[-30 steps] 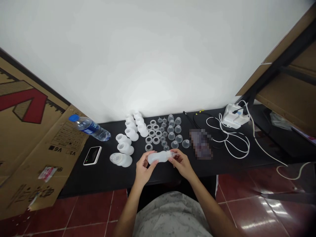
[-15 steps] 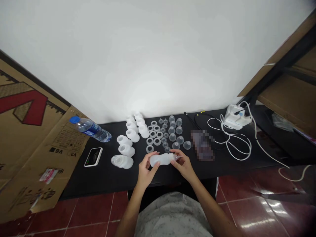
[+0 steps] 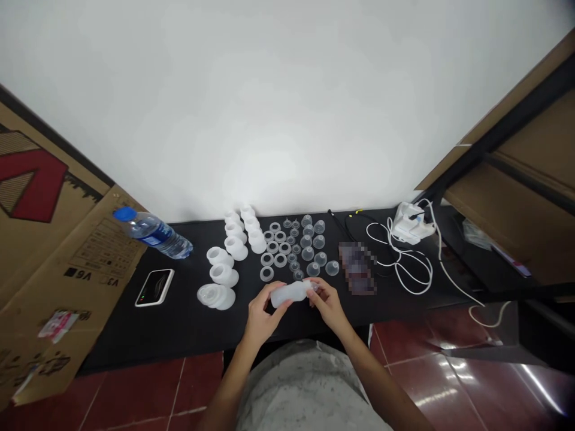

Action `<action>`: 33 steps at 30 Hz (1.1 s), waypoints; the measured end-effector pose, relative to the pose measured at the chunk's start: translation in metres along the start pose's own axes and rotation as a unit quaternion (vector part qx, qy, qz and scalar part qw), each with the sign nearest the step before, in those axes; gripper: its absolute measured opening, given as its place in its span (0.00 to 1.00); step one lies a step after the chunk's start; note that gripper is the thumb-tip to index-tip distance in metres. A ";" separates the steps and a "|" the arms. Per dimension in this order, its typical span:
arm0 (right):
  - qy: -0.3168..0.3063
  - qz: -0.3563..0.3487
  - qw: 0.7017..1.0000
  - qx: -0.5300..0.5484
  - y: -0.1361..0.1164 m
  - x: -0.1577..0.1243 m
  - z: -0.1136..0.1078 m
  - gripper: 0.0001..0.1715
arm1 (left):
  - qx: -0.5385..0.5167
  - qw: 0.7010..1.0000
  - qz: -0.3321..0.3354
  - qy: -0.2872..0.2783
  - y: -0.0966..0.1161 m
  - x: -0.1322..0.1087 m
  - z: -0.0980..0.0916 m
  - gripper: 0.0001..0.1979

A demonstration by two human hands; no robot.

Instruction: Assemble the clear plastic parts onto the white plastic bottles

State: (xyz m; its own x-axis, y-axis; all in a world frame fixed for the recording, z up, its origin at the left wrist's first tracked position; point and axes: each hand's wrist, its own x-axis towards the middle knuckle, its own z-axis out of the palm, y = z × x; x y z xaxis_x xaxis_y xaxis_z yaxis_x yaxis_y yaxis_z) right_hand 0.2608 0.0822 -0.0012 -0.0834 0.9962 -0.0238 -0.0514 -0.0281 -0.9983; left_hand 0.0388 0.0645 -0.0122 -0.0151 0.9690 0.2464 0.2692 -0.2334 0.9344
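I read the clock from the hands, with twelve o'clock toward the wall. The black table (image 3: pixel 179 326) runs across my view, with a cardboard sheet (image 3: pixel 67 287) leaning in at nine to ten o'clock. A water bottle (image 3: pixel 150 232) lies on its side at ten o'clock, and a white charger (image 3: pixel 409 222) sits at two o'clock with its looped white cable (image 3: pixel 406 269) beside it. Rows of white silicone funnels (image 3: pixel 222 275) stand at eleven o'clock, and clear silicone cups (image 3: pixel 308 239) sit around twelve.

A translucent silicone bottle-shaped piece (image 3: pixel 290 293) is held above the table's front edge, just short of the cups. My left hand (image 3: pixel 263 317) is closed around its body, and my right hand (image 3: pixel 327 305) pinches its narrow end. The silicone looks smooth, so a slip could drop it into the cups and scatter them, or send it over the edge to the floor.
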 end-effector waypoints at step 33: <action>0.147 -0.111 0.867 -0.464 -0.030 -0.002 -0.039 0.24 | -0.166 0.974 -0.144 0.046 -0.011 0.010 -0.011 0.24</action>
State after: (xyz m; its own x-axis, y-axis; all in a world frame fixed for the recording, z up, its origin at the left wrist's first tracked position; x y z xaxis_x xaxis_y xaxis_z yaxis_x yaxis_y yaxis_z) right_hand 0.3012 0.0845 0.0267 0.0905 0.9506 0.2970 0.7994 0.1086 -0.5909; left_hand 0.0251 0.0759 -0.0174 -0.1347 0.9904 -0.0312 -0.0855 0.0197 0.9961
